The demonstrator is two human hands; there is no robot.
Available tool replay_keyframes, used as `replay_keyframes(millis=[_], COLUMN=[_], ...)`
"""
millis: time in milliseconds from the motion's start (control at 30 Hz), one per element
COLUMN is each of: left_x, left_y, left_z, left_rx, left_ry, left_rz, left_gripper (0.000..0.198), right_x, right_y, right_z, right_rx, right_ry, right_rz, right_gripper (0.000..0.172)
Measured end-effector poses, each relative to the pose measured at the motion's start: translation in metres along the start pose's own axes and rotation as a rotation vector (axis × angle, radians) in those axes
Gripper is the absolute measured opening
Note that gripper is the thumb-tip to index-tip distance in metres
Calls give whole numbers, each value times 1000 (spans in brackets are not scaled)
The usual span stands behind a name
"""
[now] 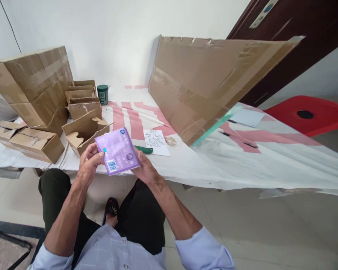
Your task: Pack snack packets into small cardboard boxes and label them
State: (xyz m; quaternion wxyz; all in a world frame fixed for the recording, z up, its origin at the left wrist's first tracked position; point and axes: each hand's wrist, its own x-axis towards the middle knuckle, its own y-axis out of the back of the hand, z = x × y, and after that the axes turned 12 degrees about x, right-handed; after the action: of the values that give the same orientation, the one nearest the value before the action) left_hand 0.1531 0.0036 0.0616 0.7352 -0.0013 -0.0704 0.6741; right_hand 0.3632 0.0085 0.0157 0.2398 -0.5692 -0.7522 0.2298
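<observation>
A flat purple packet (117, 150) with a barcode near its lower left corner is held up in front of me, over the table's front edge. On its left side my left hand (90, 159) grips it, thumb on the face. My right hand (146, 168) holds the right edge, with its fingers mostly hidden behind. Just behind the packet lies a green-handled tool (144, 149), partly covered, by a white paper sheet (157, 141) with small drawings or marks. An open cardboard box (86, 131) stands close to my left hand.
Several small cardboard boxes (84, 108) stand in a row beside a dark green jar (103, 94). A large box stack (36, 86) is at left; a long carton (30, 142) lies before it. A big cardboard panel (208, 78) leans at right, near pens (239, 139) and a red stool (312, 112).
</observation>
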Motion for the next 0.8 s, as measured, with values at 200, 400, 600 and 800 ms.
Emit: replay_keyframes(millis=[200,400,600,800], left_x=[16,17,6,15], left_y=[10,3,1,-7], left_z=[13,-26,-77,-78], left_rx=[66,-74,-77,-44], left_ry=[-6,143,366,381], left_rz=[17,189,214,178], left_gripper=[74,60,61,62], right_x=[15,22,14,28], right_y=[10,16,35,38], right_z=[-31,17,68,46], right_rx=[-140,-30,-43,-88], right_ry=[49,97,-85,-61], right_rz=[18,129,337,376], right_gripper=[72,76,76,74])
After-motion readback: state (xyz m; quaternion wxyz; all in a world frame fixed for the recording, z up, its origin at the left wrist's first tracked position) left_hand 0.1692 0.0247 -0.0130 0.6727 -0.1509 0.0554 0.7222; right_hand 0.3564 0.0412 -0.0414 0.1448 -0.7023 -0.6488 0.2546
